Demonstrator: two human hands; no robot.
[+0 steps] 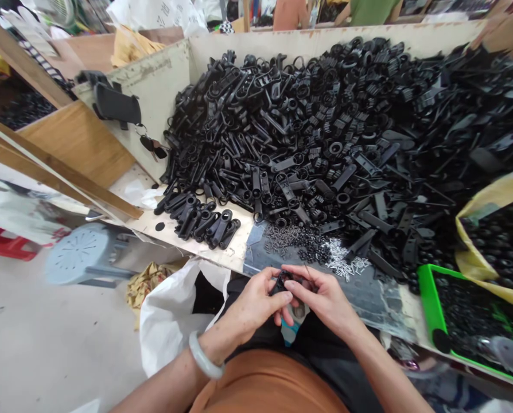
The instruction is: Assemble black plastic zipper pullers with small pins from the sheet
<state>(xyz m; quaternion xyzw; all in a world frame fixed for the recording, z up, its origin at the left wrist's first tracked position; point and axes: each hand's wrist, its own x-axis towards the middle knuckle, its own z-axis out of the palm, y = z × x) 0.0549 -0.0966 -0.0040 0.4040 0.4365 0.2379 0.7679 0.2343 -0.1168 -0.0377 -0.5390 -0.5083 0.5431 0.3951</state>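
Note:
Close to my body, just off the bench's front edge, my left hand (263,295) grips a small black plastic part (281,281). My right hand (314,289) meets it there, thumb and fingers closed on the same part, which is mostly hidden by the fingers. Beyond the hands lie little piles of tiny dark metal pieces (282,238), small black pieces (314,245) and silver pins (342,258). To the left, several black lever-shaped parts (209,222) are lined up on the bench.
A large heap of black plastic parts (291,126) fills the walled bench. At right stand a green tray (431,301) and a yellow sack (475,241) of black pieces. A white bag (166,315) hangs below the edge; a grey-blue stool (78,252) stands left. Other people work at the back.

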